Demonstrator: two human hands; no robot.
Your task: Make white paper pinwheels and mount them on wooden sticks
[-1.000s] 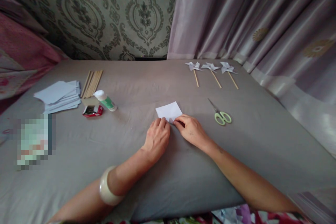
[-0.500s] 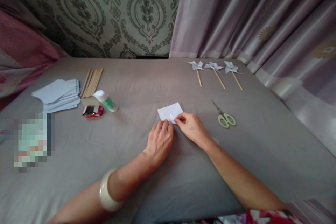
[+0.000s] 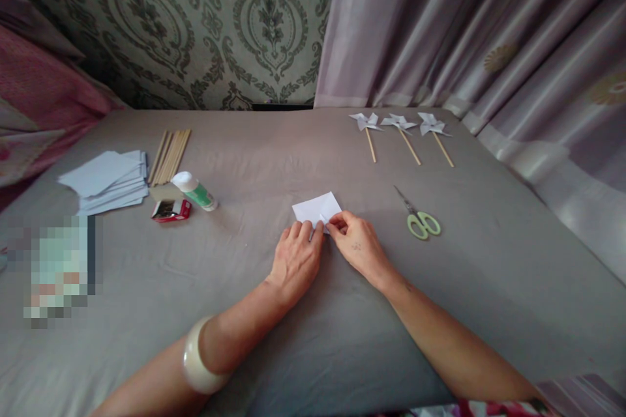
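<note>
A small white sheet of paper lies on the grey cloth in front of me, with a corner lifted or folded near its lower right. My left hand rests flat over the paper's near edge, its fingers stretched out and pressing down. With thumb and forefinger pinched together, my right hand grips the paper at its right corner. The fingertips hide part of that edge. Green-handled scissors lie to the right of my right hand.
At the far right lie three paper pinwheels on sticks. On the left are a stack of white paper, several wooden sticks, a glue bottle and a small red box. A blurred object lies at the left edge.
My left fingers have spread a little and the forefinger has shifted right along the paper toward the pinched corner. My right hand still pinches the paper.
</note>
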